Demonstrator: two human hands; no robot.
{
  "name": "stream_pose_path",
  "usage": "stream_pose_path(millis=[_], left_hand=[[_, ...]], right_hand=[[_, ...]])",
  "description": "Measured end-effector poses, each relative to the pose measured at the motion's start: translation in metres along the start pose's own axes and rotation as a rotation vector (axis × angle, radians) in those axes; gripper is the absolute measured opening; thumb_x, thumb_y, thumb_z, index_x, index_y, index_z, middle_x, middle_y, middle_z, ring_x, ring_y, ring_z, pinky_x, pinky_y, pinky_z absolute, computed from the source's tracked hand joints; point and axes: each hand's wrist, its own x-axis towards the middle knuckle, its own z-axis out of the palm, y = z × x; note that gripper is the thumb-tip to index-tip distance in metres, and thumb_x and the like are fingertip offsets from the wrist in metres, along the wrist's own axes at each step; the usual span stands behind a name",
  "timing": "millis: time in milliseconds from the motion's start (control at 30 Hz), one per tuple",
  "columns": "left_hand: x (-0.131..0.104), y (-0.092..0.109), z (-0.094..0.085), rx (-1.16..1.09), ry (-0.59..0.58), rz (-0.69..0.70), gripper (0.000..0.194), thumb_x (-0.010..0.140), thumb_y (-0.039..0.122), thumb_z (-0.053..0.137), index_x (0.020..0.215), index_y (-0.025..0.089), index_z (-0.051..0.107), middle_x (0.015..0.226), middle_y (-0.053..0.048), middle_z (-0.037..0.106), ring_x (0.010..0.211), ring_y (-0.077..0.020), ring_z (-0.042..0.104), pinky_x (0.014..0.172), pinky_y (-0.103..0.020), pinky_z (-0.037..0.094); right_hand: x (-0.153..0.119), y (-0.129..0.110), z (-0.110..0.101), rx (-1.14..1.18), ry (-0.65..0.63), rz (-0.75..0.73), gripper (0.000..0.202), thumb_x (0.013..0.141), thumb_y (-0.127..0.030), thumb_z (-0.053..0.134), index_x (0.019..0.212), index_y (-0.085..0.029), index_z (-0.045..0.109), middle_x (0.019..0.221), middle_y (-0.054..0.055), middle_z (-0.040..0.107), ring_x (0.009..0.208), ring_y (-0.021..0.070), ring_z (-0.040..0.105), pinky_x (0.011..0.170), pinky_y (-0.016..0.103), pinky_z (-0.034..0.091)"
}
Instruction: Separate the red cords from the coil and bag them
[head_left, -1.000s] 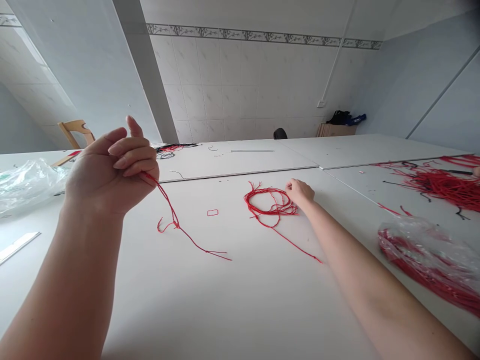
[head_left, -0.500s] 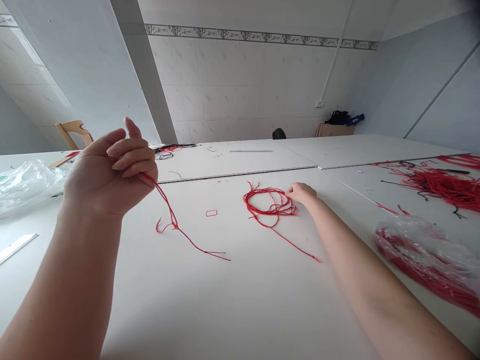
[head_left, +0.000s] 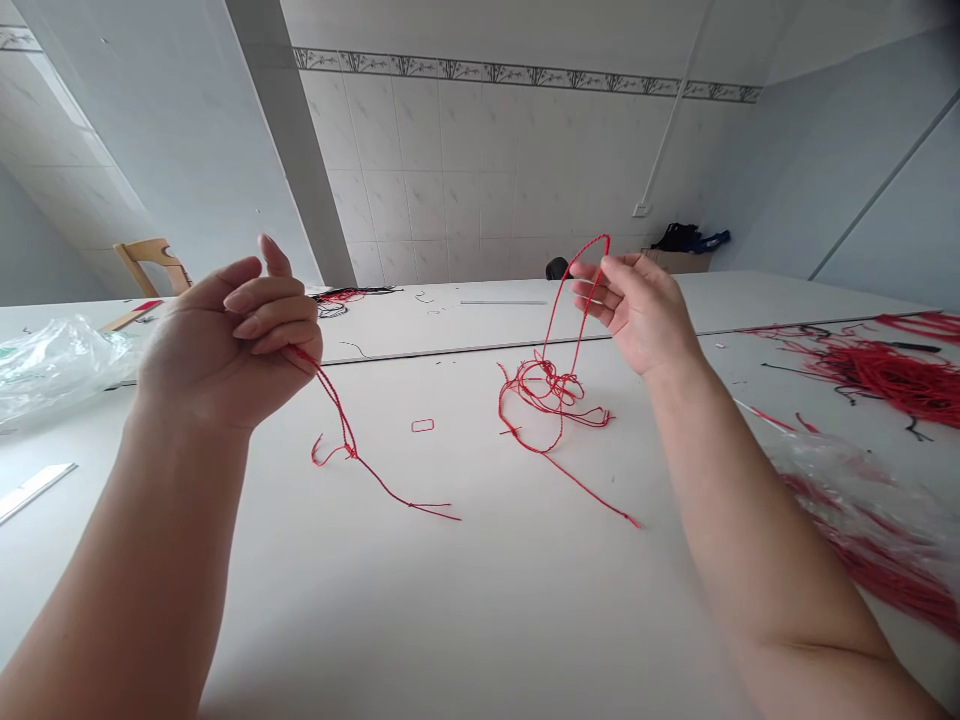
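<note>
My left hand [head_left: 251, 325] is raised at the left, its lower fingers curled round a knotted red cord [head_left: 339, 410]. The cord's tail trails down onto the white table [head_left: 420, 620], ending in two thin strands. My right hand [head_left: 637, 305] pinches a braided red cord loop [head_left: 574, 265] between thumb and fingers, holding it up in the air. The loop's lower part runs down into a tangled pile of red cords [head_left: 551, 390] on the table. One strand from that pile stretches toward the front right. A small red outlined rectangle [head_left: 423, 426] is on the table between the hands.
At the right lie a clear plastic bag of red cords [head_left: 862, 520] and a loose heap of red cords [head_left: 885, 370]. Clear plastic [head_left: 64, 365] and a white strip [head_left: 34, 492] are at the left. Black and red cords [head_left: 345, 298] lie farther back.
My right hand has risen from the coil of red cords, lifting one loop out of it. The coil is now pulled into a tangle. My left hand has barely moved.
</note>
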Motion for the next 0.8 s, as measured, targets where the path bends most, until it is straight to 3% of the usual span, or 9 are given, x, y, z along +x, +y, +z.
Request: stream_pose_path(millis=[167,267,400,467,500,567,667,733,800], left_hand=[[0.0,0.001,0.0,0.006,0.002,0.005,0.021,0.104,0.011,0.044,0.106,0.018,0.063,0.052,0.008,0.039,0.04,-0.0071,0.035,0.033,-0.019,0.029],[0.005,-0.007,0.001,0.074,0.015,0.027,0.022,0.104,0.012,0.042,0.103,0.017,0.063,0.051,0.009,0.037,0.039,-0.006,0.034,0.033,-0.017,0.028],[0.022,-0.047,-0.014,0.413,0.061,0.024,0.022,0.1,0.01,0.049,0.084,0.017,0.062,0.053,0.009,0.032,0.038,-0.0038,0.023,0.033,-0.017,0.018],[0.03,-0.075,-0.03,0.683,0.052,-0.058,0.01,0.095,0.016,0.063,0.086,0.015,0.068,0.064,0.006,0.046,0.042,-0.0026,0.025,0.037,-0.017,0.018],[0.032,-0.089,-0.039,0.831,0.015,-0.108,0.005,0.092,0.02,0.071,0.089,0.015,0.071,0.074,0.002,0.056,0.046,-0.0026,0.03,0.039,-0.018,0.021],[0.033,-0.114,-0.055,1.065,-0.051,-0.163,0.021,0.09,0.034,0.078,0.106,0.02,0.076,0.097,-0.005,0.069,0.057,-0.0063,0.043,0.048,-0.02,0.032],[0.029,-0.14,-0.071,1.296,-0.129,-0.211,0.044,0.089,0.051,0.077,0.128,0.032,0.072,0.136,-0.008,0.067,0.094,-0.0183,0.063,0.07,-0.027,0.047],[0.027,-0.149,-0.078,1.392,-0.15,-0.253,0.045,0.088,0.057,0.076,0.124,0.031,0.073,0.132,-0.007,0.069,0.101,-0.0222,0.062,0.074,-0.03,0.046],[0.028,-0.153,-0.084,1.446,-0.155,-0.304,0.038,0.086,0.059,0.075,0.106,0.027,0.075,0.103,-0.005,0.072,0.083,-0.0197,0.058,0.065,-0.029,0.041]], right_hand=[[-0.011,-0.021,0.012,0.088,-0.113,-0.028,0.026,0.091,-0.048,0.075,0.091,-0.027,0.062,0.116,0.0,0.079,0.119,0.0199,0.073,0.097,0.037,0.062],[-0.015,-0.028,0.017,0.147,-0.187,-0.024,0.024,0.092,-0.05,0.074,0.089,-0.029,0.063,0.123,-0.002,0.077,0.128,0.0195,0.069,0.102,0.037,0.06],[-0.022,-0.033,0.026,0.249,-0.251,-0.024,0.019,0.094,-0.046,0.074,0.089,-0.03,0.066,0.123,-0.002,0.079,0.127,0.0183,0.069,0.107,0.036,0.056],[-0.025,-0.034,0.031,0.252,-0.259,-0.017,0.022,0.092,-0.048,0.076,0.088,-0.029,0.066,0.122,-0.002,0.079,0.128,0.0197,0.069,0.107,0.038,0.056],[-0.027,-0.034,0.033,0.247,-0.259,-0.012,0.024,0.09,-0.05,0.077,0.088,-0.029,0.066,0.122,-0.003,0.079,0.129,0.0206,0.068,0.107,0.038,0.057],[-0.029,-0.034,0.036,0.242,-0.259,0.01,0.025,0.088,-0.052,0.079,0.09,-0.029,0.067,0.123,-0.003,0.078,0.133,0.0219,0.066,0.106,0.039,0.057],[-0.032,-0.035,0.04,0.238,-0.252,0.064,0.027,0.086,-0.054,0.079,0.094,-0.031,0.068,0.128,-0.003,0.077,0.138,0.0226,0.062,0.105,0.038,0.058],[-0.032,-0.035,0.041,0.224,-0.234,0.102,0.028,0.086,-0.054,0.079,0.095,-0.031,0.069,0.131,-0.003,0.076,0.14,0.023,0.061,0.103,0.036,0.06],[-0.031,-0.036,0.04,0.232,-0.219,0.132,0.024,0.088,-0.051,0.077,0.094,-0.03,0.068,0.133,-0.003,0.076,0.139,0.0215,0.061,0.1,0.033,0.061]])
